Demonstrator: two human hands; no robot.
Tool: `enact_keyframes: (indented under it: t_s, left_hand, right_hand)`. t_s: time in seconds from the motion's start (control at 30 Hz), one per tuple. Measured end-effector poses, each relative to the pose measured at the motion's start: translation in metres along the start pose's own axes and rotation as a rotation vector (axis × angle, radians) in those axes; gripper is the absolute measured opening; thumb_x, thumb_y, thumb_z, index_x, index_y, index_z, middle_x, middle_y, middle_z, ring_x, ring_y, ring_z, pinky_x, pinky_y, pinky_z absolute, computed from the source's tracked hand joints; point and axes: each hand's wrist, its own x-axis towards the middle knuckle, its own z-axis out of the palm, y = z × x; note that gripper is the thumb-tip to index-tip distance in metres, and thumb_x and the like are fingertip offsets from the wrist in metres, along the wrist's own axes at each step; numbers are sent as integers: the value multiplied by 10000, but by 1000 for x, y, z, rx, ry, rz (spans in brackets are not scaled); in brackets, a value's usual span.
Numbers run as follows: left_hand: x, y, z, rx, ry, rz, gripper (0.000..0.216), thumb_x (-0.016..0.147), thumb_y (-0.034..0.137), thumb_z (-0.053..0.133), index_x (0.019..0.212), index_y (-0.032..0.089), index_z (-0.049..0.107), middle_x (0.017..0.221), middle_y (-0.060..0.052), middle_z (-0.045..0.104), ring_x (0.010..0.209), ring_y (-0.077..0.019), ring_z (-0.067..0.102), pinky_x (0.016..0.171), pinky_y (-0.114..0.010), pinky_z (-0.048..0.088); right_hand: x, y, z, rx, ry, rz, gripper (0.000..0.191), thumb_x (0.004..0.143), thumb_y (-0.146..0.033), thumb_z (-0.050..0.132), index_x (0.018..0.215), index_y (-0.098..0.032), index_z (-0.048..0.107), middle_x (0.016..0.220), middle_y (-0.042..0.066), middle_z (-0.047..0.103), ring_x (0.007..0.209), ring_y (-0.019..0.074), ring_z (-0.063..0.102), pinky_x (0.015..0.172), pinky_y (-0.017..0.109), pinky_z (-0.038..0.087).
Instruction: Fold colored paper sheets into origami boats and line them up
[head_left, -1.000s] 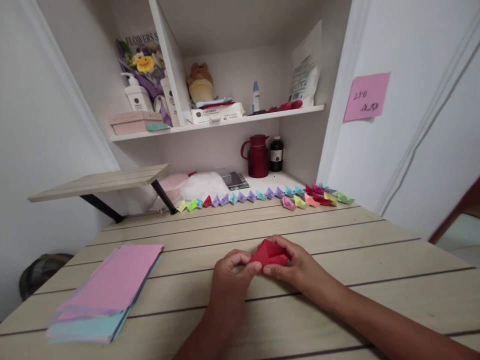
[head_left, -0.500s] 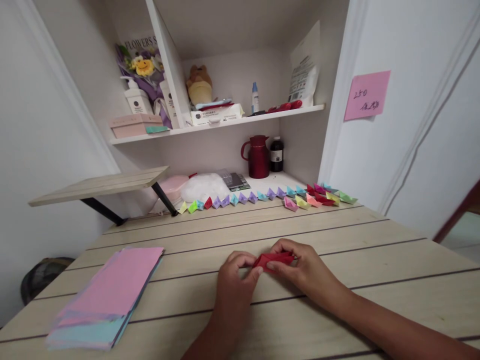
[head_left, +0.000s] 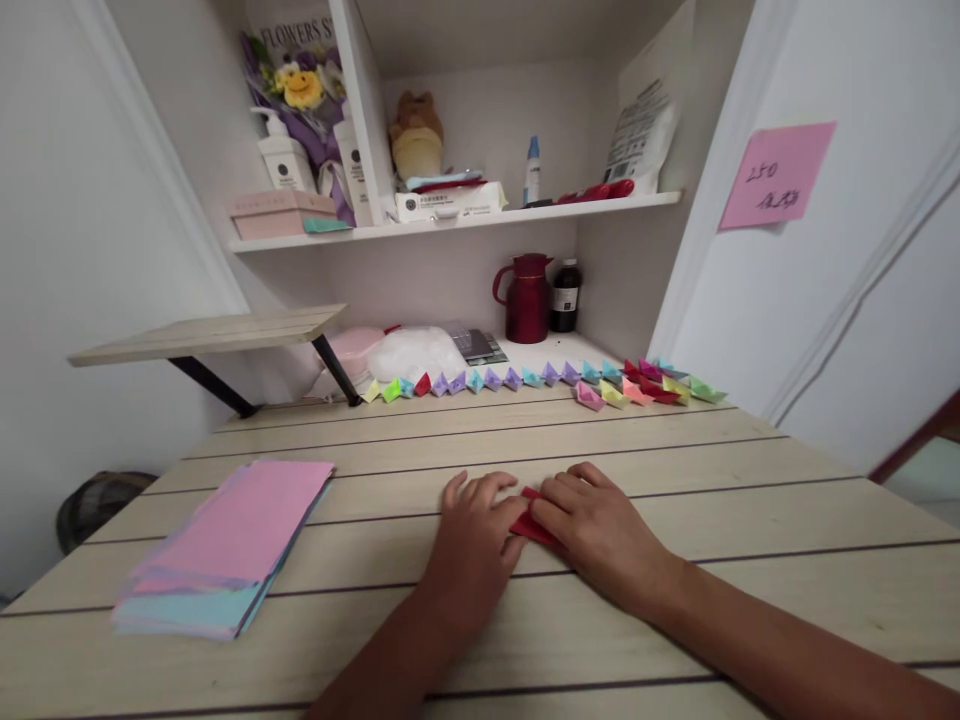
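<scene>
A folded piece of red paper (head_left: pixel 535 531) lies low over the wooden tabletop, mostly covered by my fingers. My left hand (head_left: pixel 480 530) pinches its left end between thumb and forefinger, the other fingers curled loosely. My right hand (head_left: pixel 592 520) is closed over its right part, fingers pressing from above. The paper's lower edge shows between the hands; its right end is hidden. At the back of the table stands a row of small folded paper boats (head_left: pixel 492 378) in several colours, with more boats (head_left: pixel 634 391) clustered at the right.
A stack of pink and blue paper sheets (head_left: pixel 247 520) lies on the left of the table (head_left: pixel 390 640). Behind it stands a small raised wooden shelf (head_left: pixel 217 330) on black legs. A dark red jug (head_left: pixel 527 300) and a dark bottle (head_left: pixel 565 297) stand in the cabinet.
My right hand has turned palm-down over the red paper, covering more of it. Left-hand fingers have spread a little while still pinching. The whole view has shifted slightly.
</scene>
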Motion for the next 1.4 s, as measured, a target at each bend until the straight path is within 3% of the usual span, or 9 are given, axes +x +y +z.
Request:
enact_keyframes:
  t_s: [0.1,0.2,0.37,0.5,0.63,0.77,1.17,1.27,1.4]
  left_hand:
    - [0,-3,-2,14,-47,32,201,837,126,603,925,286,687,1167,-8,636,1090,-188,569,1108,-489,208]
    - [1,-12,-5,25,-82,19,211,839,156,624,923,326,716,1215,-9,633,1104,-200,571,1069,-493,257]
    - [1,-22,-11,8,-160,-20,264,819,159,646,947,374,731,1283,-1,618,1134,-212,564,1040,-486,283]
    - [4,-22,-12,-72,-168,-116,193,787,241,697,929,363,742,1249,8,643,1136,-228,556,1009,-463,328]
    - [10,-17,-11,-159,-136,-269,70,773,259,700,763,310,748,1177,18,675,1125,-234,557,1014,-471,318]
    - [13,-10,-11,-192,-101,-353,99,773,258,681,680,267,713,1166,13,667,1130,-235,551,1022,-470,306]
    - [9,-8,0,-194,25,-367,174,754,204,645,597,210,571,1248,-47,579,1260,-231,455,1023,-433,299]
    - [8,-7,0,-218,18,-368,249,780,273,638,567,203,529,1210,-44,598,1248,-235,465,1016,-434,301]
    - [8,-9,6,-153,34,-335,228,752,185,623,564,203,495,1133,-26,638,1212,-222,493,999,-416,315]
  right_hand:
    - [-2,5,0,205,-68,92,108,854,-129,579,897,-216,624,836,20,646,794,176,570,765,321,348]
    - [-7,15,-3,429,-149,163,182,777,-59,595,844,-227,623,867,-1,653,841,168,583,783,302,386]
    - [-14,30,-13,590,-209,217,120,798,-146,643,849,-253,662,1029,5,663,971,188,586,885,332,406]
    - [-13,31,-13,569,-208,265,46,822,-216,648,837,-257,663,1020,14,667,970,203,588,879,350,417]
    - [-11,29,-7,528,-185,297,44,848,-231,614,807,-236,631,999,20,668,952,202,588,878,355,419]
    - [-9,29,1,497,-180,332,47,861,-235,588,839,-235,629,965,22,666,933,204,580,855,358,421]
    - [0,19,5,359,-189,385,210,891,-359,545,743,-219,600,853,27,636,852,215,563,789,366,395]
    - [1,19,5,355,-192,390,221,890,-365,547,730,-219,593,846,25,632,841,213,557,776,355,393]
    - [1,18,5,359,-188,396,246,888,-381,547,710,-218,590,833,22,630,831,208,556,767,348,390]
